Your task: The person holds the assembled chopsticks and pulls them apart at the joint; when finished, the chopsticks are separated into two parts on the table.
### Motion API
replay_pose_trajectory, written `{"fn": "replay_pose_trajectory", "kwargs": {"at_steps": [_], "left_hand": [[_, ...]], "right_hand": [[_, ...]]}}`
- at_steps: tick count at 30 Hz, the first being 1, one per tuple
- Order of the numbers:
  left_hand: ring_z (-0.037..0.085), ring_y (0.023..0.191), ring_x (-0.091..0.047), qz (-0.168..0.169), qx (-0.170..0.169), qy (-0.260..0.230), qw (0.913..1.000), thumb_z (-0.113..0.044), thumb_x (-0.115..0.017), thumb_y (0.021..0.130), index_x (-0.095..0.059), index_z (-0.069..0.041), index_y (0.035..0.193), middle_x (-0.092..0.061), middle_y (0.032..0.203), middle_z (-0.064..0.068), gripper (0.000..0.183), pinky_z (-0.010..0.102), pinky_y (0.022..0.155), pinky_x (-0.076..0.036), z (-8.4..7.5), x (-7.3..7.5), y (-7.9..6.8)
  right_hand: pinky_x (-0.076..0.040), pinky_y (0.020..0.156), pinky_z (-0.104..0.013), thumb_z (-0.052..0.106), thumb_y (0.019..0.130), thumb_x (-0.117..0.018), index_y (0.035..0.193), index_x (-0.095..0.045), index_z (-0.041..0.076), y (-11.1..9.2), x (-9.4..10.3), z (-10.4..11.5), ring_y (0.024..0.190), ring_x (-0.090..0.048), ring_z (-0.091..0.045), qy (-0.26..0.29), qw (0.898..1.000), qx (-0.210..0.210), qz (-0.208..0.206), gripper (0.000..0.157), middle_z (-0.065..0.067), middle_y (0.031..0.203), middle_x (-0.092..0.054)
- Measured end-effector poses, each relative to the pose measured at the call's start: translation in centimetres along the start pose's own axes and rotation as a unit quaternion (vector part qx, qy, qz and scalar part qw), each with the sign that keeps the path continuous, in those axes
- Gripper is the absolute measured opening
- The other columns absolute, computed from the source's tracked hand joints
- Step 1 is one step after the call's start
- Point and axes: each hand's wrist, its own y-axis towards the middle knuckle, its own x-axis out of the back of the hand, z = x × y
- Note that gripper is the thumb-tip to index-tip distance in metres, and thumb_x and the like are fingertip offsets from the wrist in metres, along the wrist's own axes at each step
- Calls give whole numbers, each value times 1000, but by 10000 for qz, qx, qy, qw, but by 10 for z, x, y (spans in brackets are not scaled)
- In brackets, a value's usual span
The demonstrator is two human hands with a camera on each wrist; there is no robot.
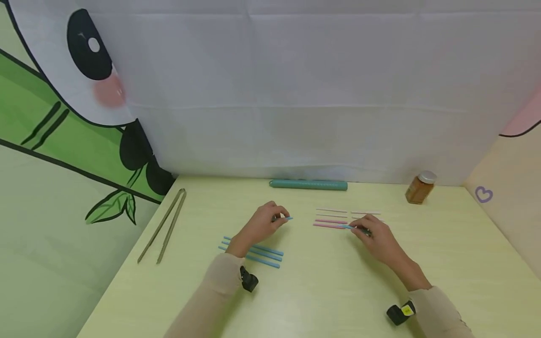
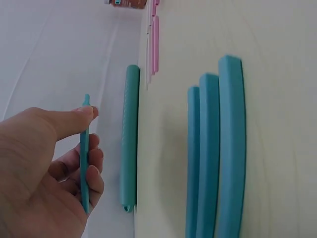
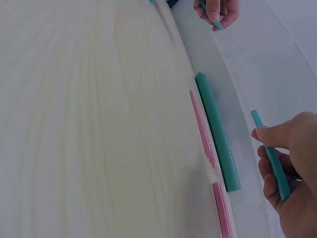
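Note:
My left hand (image 1: 259, 225) pinches a thin blue stick (image 2: 84, 163) between thumb and fingers, raised above the table just beyond three blue sticks (image 1: 265, 255). These lie side by side, partly hidden by the left forearm in the head view. On the right, my right hand (image 1: 377, 238) holds another blue stick (image 3: 276, 168), its tip over the near end of the pink sticks (image 1: 327, 226). Several pink and paler thin sticks lie in two groups there, and the right hand covers part of the right group.
A teal green tube (image 1: 308, 184) lies along the back of the table by the white backdrop. Metal tongs (image 1: 171, 226) lie spread at the left. A brown jar with a silver lid (image 1: 420, 188) stands at the back right.

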Motion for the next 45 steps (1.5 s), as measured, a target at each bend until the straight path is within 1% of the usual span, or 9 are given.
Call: {"fn": "replay_pose_trajectory", "kwargs": {"at_steps": [4,7,10,15,21,26,31,34,45], "left_hand": [[14,81,-51,253,-101,-21,9996,-10,-54,98,-68,-9,110,-54,92,5,19,27,73,-44,-14,-20,10],[16,84,-52,400,-88,-47,9991,-5,-51,98,-65,-4,114,-56,96,8,22,28,76,-45,-25,-34,19],[16,86,-52,464,-63,-6,9989,-2,-51,97,-63,-3,112,-58,98,8,20,27,79,-46,-33,-50,29],[12,85,-50,482,41,186,9987,-1,-53,95,-67,-7,104,-58,96,4,18,22,81,-45,-43,-78,41],[13,89,-51,501,144,108,9986,0,-53,95,-69,-8,102,-58,98,4,19,20,81,-45,-54,-99,47],[13,88,-53,418,45,250,9988,0,-55,94,-70,-8,100,-60,95,3,18,19,80,-45,-57,-108,50],[11,87,-54,294,-2,429,9986,-3,-57,94,-70,-11,97,-62,92,0,15,17,78,-45,-57,-113,52],[11,86,-54,226,11,417,9989,-3,-58,94,-70,-11,96,-61,91,0,15,18,78,-45,-57,-114,51],[11,82,-53,117,45,354,9993,-2,-56,94,-71,-12,97,-59,88,0,19,18,79,-46,-59,-115,51]], "right_hand": [[-41,59,-22,1,88,-66,104,-71,6,-13,13,-16,71,-44,-3,-182,9997,-157,24,18,-2,92,-61],[-42,61,-24,-2,85,-66,102,-72,6,-21,20,-25,73,-47,-4,-367,9989,-260,115,19,-2,91,-62],[-44,63,-25,-4,83,-68,98,-72,6,-25,24,-32,75,-51,-7,-490,9981,-313,204,18,-3,89,-64],[-47,66,-26,-2,82,-70,95,-73,7,-29,23,-41,78,-55,-7,-429,9979,-403,255,16,-4,92,-68],[-49,72,-28,1,83,-71,95,-73,11,-28,17,-47,83,-57,-9,-391,9977,-477,289,16,-1,95,-69],[-49,74,-30,1,84,-69,97,-72,11,-27,16,-48,84,-57,-12,-401,9962,-622,458,16,-2,96,-68],[-50,75,-34,0,84,-68,98,-73,10,-27,14,-49,87,-60,-19,-479,9959,-544,535,18,-4,98,-68],[-51,74,-35,-1,83,-70,97,-74,10,-27,13,-49,87,-62,-21,-489,9968,-422,473,19,-4,96,-67],[-49,69,-30,-3,77,-73,95,-76,10,-29,9,-49,79,-59,-16,-486,9988,22,97,23,-1,89,-65]]}}
